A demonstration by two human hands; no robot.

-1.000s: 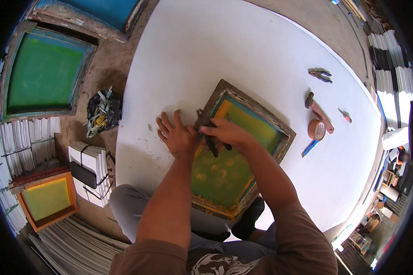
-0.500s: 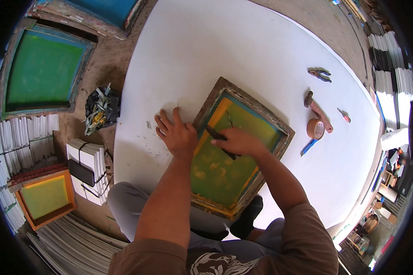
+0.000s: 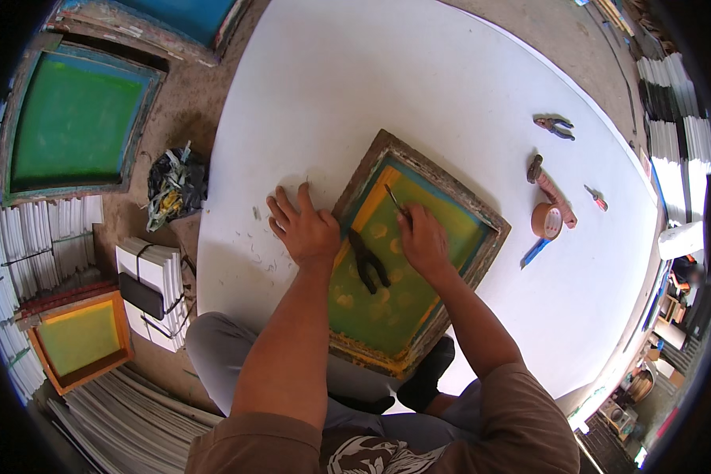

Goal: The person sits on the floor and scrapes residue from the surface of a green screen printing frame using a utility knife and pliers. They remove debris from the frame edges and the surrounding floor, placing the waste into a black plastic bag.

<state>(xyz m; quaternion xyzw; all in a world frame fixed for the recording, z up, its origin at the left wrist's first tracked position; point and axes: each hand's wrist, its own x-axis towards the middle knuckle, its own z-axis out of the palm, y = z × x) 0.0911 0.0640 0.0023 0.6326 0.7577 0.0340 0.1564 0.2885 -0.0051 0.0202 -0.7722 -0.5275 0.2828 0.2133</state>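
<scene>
A wooden screen-printing frame [image 3: 475,212] with green and yellow mesh lies slanted before me on a white sheet, its near end over my legs. My left hand [image 3: 304,233] rests open, fingers spread, on the sheet by the frame's left side, its palm edge against the wood. Over the mesh, my right hand [image 3: 425,241] is closed on a thin pointed tool [image 3: 395,199]; its exact kind is unclear and most of the handle is hidden in the fingers. Dark pliers [image 3: 365,261] lie on the mesh between my hands, their handles apart.
On the white sheet [image 3: 316,87] at right lie other pliers [image 3: 554,126], a hammer [image 3: 547,186], a tape roll [image 3: 546,222], a blue cutter [image 3: 535,253] and a small screwdriver [image 3: 596,197]. At left stand more screen frames [image 3: 24,126], a trash bag [image 3: 183,178] and a phone [image 3: 141,296] on bundled white sheets.
My right hand has let go of the pliers, leaving them on the mesh, and has taken up the thin tool that lay there. My left hand stays in place.
</scene>
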